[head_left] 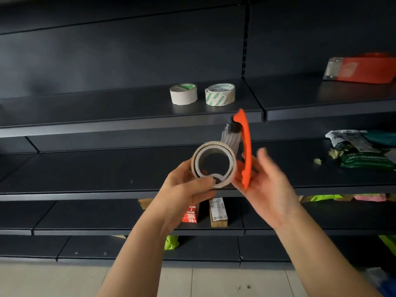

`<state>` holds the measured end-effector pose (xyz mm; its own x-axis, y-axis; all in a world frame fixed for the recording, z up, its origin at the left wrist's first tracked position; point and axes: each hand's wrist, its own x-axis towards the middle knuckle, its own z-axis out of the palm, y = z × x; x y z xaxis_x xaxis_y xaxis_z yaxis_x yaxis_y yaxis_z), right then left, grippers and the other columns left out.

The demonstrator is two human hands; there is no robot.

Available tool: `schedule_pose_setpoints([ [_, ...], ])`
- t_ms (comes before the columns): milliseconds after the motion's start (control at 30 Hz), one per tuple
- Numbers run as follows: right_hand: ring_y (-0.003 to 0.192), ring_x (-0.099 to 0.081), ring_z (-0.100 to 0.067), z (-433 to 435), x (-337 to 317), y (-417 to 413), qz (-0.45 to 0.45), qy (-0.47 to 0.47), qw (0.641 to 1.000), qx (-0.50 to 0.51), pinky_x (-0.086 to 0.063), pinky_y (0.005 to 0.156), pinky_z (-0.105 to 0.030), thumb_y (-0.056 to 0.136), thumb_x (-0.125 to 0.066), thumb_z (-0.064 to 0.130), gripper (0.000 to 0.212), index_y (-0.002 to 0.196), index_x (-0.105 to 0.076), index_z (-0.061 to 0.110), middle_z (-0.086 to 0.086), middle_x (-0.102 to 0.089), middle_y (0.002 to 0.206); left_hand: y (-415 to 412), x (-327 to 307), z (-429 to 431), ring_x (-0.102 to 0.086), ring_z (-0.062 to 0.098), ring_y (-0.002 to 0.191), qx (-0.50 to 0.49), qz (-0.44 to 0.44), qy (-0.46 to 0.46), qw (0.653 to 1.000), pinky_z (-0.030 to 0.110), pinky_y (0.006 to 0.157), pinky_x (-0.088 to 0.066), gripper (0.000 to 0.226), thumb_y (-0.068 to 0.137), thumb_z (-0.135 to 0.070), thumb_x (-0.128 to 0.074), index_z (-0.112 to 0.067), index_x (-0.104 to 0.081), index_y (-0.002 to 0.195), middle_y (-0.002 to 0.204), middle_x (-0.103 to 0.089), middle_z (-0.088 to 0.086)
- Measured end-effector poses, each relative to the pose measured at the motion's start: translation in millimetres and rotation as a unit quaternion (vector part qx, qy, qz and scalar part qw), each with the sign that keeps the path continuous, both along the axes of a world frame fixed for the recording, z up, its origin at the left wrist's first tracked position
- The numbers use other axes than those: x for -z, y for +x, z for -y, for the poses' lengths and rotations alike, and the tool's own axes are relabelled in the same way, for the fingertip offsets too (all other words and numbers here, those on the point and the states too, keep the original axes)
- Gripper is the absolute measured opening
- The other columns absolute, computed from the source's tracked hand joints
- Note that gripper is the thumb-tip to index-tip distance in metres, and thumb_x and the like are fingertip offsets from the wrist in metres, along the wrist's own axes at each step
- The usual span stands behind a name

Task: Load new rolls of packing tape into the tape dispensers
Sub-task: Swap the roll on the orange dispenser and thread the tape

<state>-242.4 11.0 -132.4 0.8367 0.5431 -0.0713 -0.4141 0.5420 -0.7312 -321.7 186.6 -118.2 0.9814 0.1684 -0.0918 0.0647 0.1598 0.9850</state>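
Note:
My left hand (188, 185) grips a nearly used-up tape roll (214, 163) by its lower rim, with the open core facing me. Against the roll's right side stands an orange tape dispenser (245, 146), upright, with a black roller and a ribbed white strip near its top. My right hand (270, 185) holds the dispenser's lower part; its fingers are blurred. Two full tape rolls lie on the upper shelf: a plain white one (183, 94) and one with green print (220, 94).
Dark metal shelving (107, 116) fills the view in several tiers. An orange package (362, 69) lies at the upper right, bags with crumbs (360, 148) at the middle right. Small boxes (217, 212) stand on the lower shelf under my hands.

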Motion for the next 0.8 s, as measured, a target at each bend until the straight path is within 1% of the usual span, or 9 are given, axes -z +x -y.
schedule_pose_setpoints([
  [100,0.115,-0.065,-0.026,-2.7,8.5,-4.0,-0.114,0.142,0.983,-0.035,-0.053,0.098,-0.041,0.100,-0.042,0.025,0.037,0.122,-0.064,0.004,-0.015,-0.068,0.124,-0.1,-3.7,-4.5,-0.066,0.033,0.110,0.011,0.037,-0.107,0.993,0.037,0.088,-0.057,0.052,0.078,-0.007,-0.070,-0.006,-0.057,0.128,0.122,-0.065,0.021],
  [200,0.117,-0.064,-0.022,-13.6,16.0,-9.9,-0.033,-0.004,0.999,-0.020,-0.052,0.096,-0.042,0.088,-0.058,0.014,0.036,0.123,-0.066,0.014,-0.009,-0.068,0.126,4.7,-7.9,-1.9,-0.065,0.036,0.111,-0.012,0.047,-0.093,0.994,0.036,0.087,-0.057,0.054,0.076,-0.007,-0.073,-0.007,-0.057,0.128,0.125,-0.062,0.026],
  [267,0.117,-0.064,-0.021,-13.7,9.1,-7.4,0.004,-0.049,0.999,-0.002,-0.048,0.098,-0.043,0.081,-0.064,0.029,0.043,0.122,-0.065,0.019,-0.004,-0.069,0.124,5.7,-9.5,-1.0,-0.067,0.035,0.109,-0.023,0.037,-0.066,0.997,0.037,0.087,-0.057,0.055,0.073,-0.008,-0.074,-0.011,-0.059,0.126,0.124,-0.061,0.027],
  [400,0.112,-0.067,-0.020,-0.4,-9.0,12.5,-0.055,0.022,0.993,0.103,-0.053,0.089,-0.043,0.074,-0.059,0.058,0.073,0.137,-0.049,0.022,-0.005,-0.068,0.126,4.2,-7.3,-1.6,-0.069,0.035,0.105,-0.016,0.012,-0.050,0.999,0.039,0.087,-0.057,0.058,0.072,-0.009,-0.075,-0.012,-0.058,0.127,0.121,-0.062,0.028],
  [533,0.115,-0.066,-0.026,-6.0,-10.6,6.7,-0.043,-0.049,0.998,0.017,-0.048,0.101,-0.048,0.070,-0.046,0.074,0.092,0.137,-0.047,0.011,-0.011,-0.066,0.128,8.6,-4.1,7.7,-0.068,0.034,0.106,-0.021,0.002,-0.051,0.998,0.043,0.091,-0.056,0.056,0.075,-0.012,-0.074,-0.011,-0.057,0.129,0.120,-0.065,0.025],
  [600,0.114,-0.066,-0.020,-9.7,-10.4,-3.6,0.053,-0.121,0.991,-0.027,-0.043,0.107,-0.046,0.076,-0.050,0.063,0.071,0.130,-0.055,0.017,-0.004,-0.071,0.120,10.8,-3.9,12.1,-0.069,0.032,0.105,-0.027,0.000,-0.045,0.999,0.044,0.092,-0.055,0.052,0.080,-0.010,-0.074,-0.012,-0.056,0.129,0.119,-0.067,0.021],
  [667,0.112,-0.066,-0.012,-11.5,-8.4,-9.0,0.149,-0.184,0.971,-0.010,-0.045,0.107,-0.042,0.078,-0.068,0.037,0.053,0.129,-0.056,0.026,0.003,-0.072,0.116,10.9,-5.1,15.0,-0.070,0.029,0.103,-0.031,-0.007,-0.018,0.999,0.044,0.093,-0.055,0.051,0.082,-0.013,-0.075,-0.014,-0.055,0.129,0.117,-0.069,0.017],
  [733,0.112,-0.064,-0.005,-10.1,-5.9,-9.2,0.182,-0.195,0.964,0.010,-0.048,0.104,-0.039,0.080,-0.073,0.012,0.061,0.134,-0.052,0.030,0.005,-0.069,0.118,10.4,-6.2,15.8,-0.070,0.024,0.104,-0.026,-0.022,0.017,0.999,0.043,0.092,-0.056,0.060,0.075,-0.023,-0.080,-0.017,-0.054,0.128,0.117,-0.069,0.010],
  [800,0.114,-0.063,-0.005,-6.3,-3.9,-6.6,0.203,-0.192,0.960,0.001,-0.050,0.100,-0.035,0.084,-0.069,0.003,0.064,0.137,-0.050,0.032,0.005,-0.068,0.119,10.5,-9.0,13.8,-0.069,0.017,0.105,-0.025,-0.040,0.072,0.996,0.039,0.090,-0.057,0.067,0.070,-0.032,-0.084,-0.020,-0.053,0.128,0.117,-0.069,0.002],
])
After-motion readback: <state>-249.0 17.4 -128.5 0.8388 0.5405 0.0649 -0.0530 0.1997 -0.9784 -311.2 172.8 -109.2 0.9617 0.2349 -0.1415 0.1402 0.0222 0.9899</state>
